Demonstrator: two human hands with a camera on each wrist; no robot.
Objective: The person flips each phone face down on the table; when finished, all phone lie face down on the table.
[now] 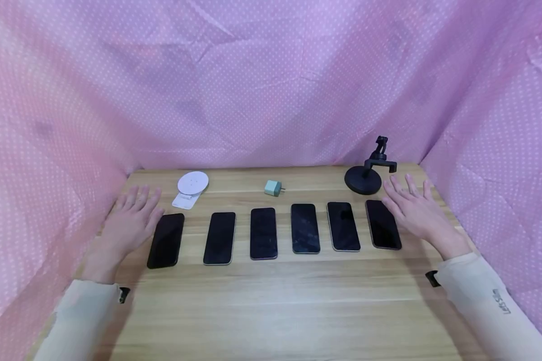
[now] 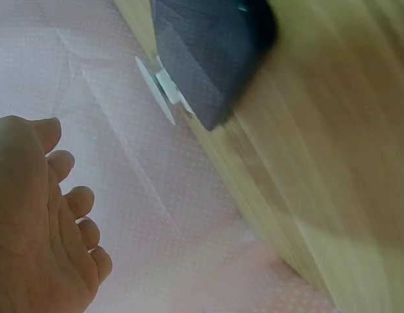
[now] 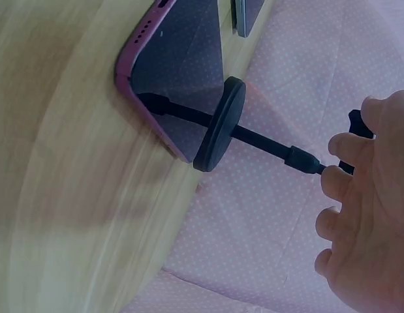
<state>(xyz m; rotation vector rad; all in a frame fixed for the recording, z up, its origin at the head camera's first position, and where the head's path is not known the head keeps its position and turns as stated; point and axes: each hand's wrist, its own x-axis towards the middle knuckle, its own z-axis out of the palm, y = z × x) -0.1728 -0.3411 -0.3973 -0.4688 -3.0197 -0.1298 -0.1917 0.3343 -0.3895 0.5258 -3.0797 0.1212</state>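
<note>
Several dark-screened phones lie in a row across the table, from the leftmost phone (image 1: 165, 240) to the rightmost phone (image 1: 383, 224). Beside the leftmost one, my left hand (image 1: 130, 224) is held with fingers extended and grips nothing; the left wrist view shows that hand (image 2: 45, 222) apart from the tabletop. My right hand (image 1: 417, 210) is spread near the rightmost phone and the black phone stand (image 1: 363, 179), holding nothing. In the right wrist view, the right hand (image 3: 378, 208) partly hides the top of the stand (image 3: 221, 124), and the phone (image 3: 182, 72) shows a purplish edge.
Behind the row stand a white round charger (image 1: 192, 183) at the left and a green plug adapter (image 1: 273, 188) in the middle. Pink dotted cloth (image 1: 271, 90) hangs around the back and sides of the wooden table (image 1: 271, 311).
</note>
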